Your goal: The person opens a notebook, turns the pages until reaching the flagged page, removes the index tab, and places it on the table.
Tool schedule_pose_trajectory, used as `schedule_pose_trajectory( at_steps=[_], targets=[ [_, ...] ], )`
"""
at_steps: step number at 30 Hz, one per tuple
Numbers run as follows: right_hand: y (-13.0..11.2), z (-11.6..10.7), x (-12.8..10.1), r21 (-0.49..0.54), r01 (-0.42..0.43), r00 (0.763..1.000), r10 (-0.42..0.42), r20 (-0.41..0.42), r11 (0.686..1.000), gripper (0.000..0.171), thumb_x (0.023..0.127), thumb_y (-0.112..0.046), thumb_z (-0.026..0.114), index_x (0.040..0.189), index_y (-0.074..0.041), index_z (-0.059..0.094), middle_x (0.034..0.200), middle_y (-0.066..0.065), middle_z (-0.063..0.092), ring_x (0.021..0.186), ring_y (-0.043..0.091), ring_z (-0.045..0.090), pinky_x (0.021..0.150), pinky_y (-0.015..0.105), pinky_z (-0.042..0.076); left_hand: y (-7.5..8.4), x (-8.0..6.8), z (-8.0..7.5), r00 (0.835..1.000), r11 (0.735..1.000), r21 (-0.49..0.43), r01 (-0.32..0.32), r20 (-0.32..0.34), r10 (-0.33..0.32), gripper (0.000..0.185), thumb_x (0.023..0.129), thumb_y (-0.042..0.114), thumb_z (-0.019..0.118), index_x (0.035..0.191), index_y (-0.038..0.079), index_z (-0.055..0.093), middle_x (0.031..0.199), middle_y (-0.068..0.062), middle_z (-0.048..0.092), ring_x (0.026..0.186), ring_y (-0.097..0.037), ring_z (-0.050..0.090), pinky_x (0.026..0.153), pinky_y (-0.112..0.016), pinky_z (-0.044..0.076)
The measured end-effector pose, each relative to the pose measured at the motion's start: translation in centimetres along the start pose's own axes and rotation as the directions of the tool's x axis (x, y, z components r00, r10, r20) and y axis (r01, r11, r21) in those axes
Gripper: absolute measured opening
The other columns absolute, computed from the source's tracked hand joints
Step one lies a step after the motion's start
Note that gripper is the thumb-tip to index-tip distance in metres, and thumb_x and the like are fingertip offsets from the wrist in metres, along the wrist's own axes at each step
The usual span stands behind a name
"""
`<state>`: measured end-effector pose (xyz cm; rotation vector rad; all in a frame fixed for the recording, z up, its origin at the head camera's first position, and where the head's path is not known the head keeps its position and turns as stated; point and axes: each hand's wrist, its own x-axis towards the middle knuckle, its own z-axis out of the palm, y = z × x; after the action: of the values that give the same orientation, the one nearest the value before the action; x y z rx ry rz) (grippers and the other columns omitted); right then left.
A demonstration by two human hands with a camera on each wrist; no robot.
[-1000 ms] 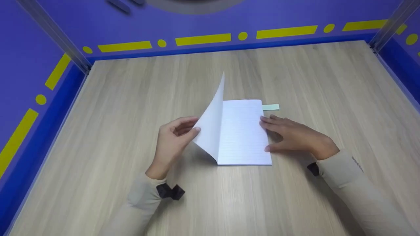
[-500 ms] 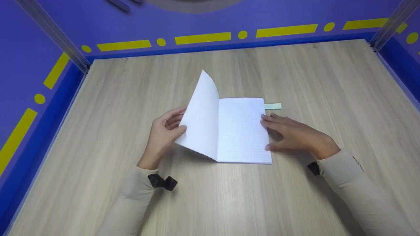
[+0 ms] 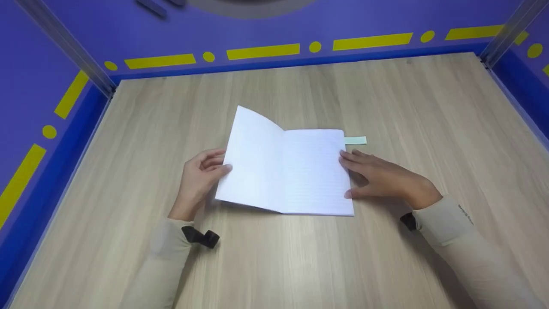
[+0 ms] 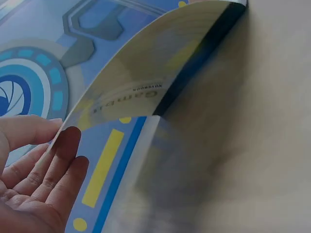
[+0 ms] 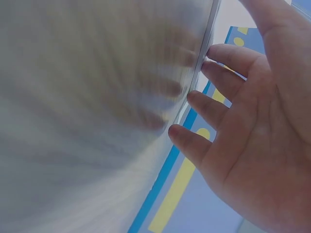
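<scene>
A notebook (image 3: 315, 171) lies open on the wooden table, its right-hand page faintly ruled. My left hand (image 3: 197, 182) pinches the outer edge of the raised front cover (image 3: 253, 163) between thumb and fingers. In the left wrist view the cover's outside (image 4: 146, 68) is tan with printed lettering, bends in a curve, and meets a dark spine strip (image 4: 199, 58). My right hand (image 3: 381, 176) touches the notebook's right edge with fingers spread and fairly straight. A pale green paper tab (image 3: 355, 140) sticks out from that edge, just beyond the right fingertips.
The wooden table (image 3: 274, 266) spreads around the notebook. Blue panels with yellow dashes and dots (image 3: 263, 51) stand along its back and sides, with metal posts at the back corners. Black bands (image 3: 200, 237) circle both wrists over beige sleeves.
My left hand has swung the cover leftward and down, from nearly upright to a low slant, showing its white inner side. The right hand stays at the right edge.
</scene>
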<state>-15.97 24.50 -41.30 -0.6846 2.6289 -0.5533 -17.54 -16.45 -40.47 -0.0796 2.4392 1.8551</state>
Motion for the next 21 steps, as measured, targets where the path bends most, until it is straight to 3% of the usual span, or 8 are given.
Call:
schedule_pose_trajectory(
  at_steps=[7,15,21],
  targets=[
    [-0.1,0.0,0.0,0.009,-0.011,1.000,0.011,0.016,1.000,0.088,0.085,-0.048,0.068,0.151,-0.008,0.026,0.161,0.006,0.018,0.148,0.033,0.011,0.117,0.053,0.018,-1.5,0.3,-0.9,0.999,0.998,0.040,0.040,0.017,-0.041,0.047,0.080,0.004,0.074,0.125,0.002,0.060,0.110,-0.015,0.066,0.092,-0.010,0.065,0.083,-0.018,0.052],
    [-0.2,-0.1,-0.1,0.028,-0.017,1.000,0.016,0.022,0.999,0.087,0.085,-0.048,0.068,0.151,-0.009,0.026,0.161,0.005,0.017,0.149,0.032,0.010,0.117,0.053,0.018,-2.8,0.4,-1.5,0.995,0.985,0.153,0.081,0.053,-0.090,0.049,0.081,0.011,0.075,0.127,0.005,0.059,0.113,-0.016,0.067,0.099,-0.016,0.065,0.082,-0.019,0.052],
    [-0.3,-0.3,0.0,0.030,-0.032,0.999,0.031,0.034,0.999,0.087,0.084,-0.046,0.069,0.151,-0.009,0.026,0.161,0.005,0.017,0.149,0.033,0.010,0.117,0.053,0.018,-3.2,0.4,-1.7,0.990,0.984,0.146,0.107,0.076,-0.118,0.048,0.080,0.007,0.075,0.125,0.002,0.059,0.109,-0.016,0.067,0.093,-0.014,0.066,0.078,-0.018,0.052]
  ],
)
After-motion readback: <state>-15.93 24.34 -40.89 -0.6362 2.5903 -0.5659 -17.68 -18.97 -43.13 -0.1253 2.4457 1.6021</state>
